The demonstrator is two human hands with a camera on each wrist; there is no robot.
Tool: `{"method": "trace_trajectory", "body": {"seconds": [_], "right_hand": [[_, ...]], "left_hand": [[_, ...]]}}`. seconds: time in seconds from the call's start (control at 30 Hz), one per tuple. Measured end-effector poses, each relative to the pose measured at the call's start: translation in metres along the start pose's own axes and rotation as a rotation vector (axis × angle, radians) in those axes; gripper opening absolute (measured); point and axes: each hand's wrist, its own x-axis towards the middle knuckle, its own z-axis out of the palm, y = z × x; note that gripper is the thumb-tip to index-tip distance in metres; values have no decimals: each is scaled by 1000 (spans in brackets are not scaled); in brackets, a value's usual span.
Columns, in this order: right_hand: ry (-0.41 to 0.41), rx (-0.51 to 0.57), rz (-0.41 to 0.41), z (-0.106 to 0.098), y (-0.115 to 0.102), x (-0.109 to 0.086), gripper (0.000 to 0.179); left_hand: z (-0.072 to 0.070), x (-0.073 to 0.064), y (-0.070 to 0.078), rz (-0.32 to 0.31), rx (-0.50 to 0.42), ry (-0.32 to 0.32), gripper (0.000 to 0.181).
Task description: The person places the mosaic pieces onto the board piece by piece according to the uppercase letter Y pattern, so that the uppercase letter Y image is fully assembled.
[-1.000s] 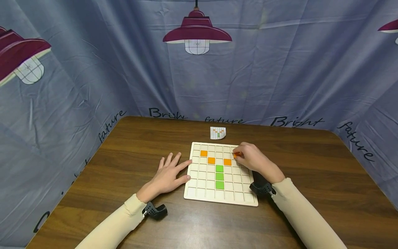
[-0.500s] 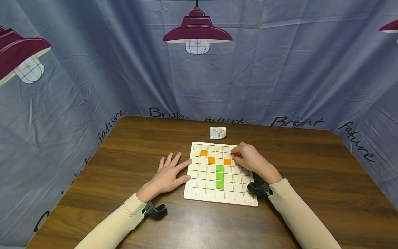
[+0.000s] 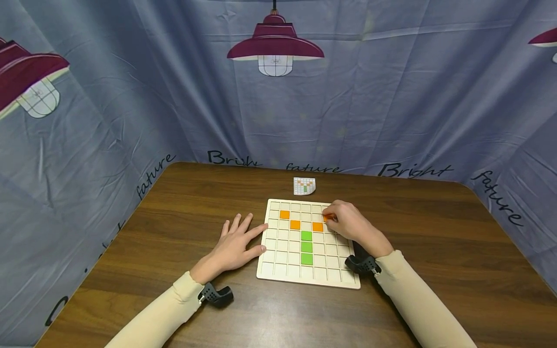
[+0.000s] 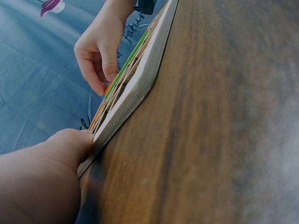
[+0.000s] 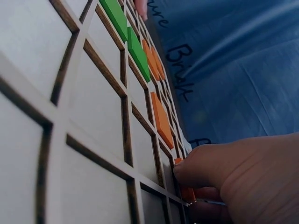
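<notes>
A cream square board with a grid of recessed cells lies on the wooden table. My right hand is at its upper right, thumb and fingers pinching an orange square tile over a cell; the fingers partly cover the tile. Three other orange tiles lie in cells, and three green tiles form a column down the middle. On the left, my left hand rests palm down with spread fingers, index fingertip and thumb touching the board's left edge.
Behind the board lies a small paper card printed with a coloured grid pattern. A blue curtain with printed lamps and lettering hangs around the table. Each wrist carries a black strapped device.
My right hand has shifted slightly left with the orange tile, bringing it close over the cell. The left hand stays where it was at the board's edge.
</notes>
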Motion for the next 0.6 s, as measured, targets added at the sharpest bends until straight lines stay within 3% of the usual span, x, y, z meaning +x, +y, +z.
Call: {"method": "trace_trajectory", "body": {"seconds": [0.6], "right_hand": [[24, 13, -15, 0, -1, -2, 25]], "left_hand": [[-1, -1, 1, 2, -2, 2, 57]]}}
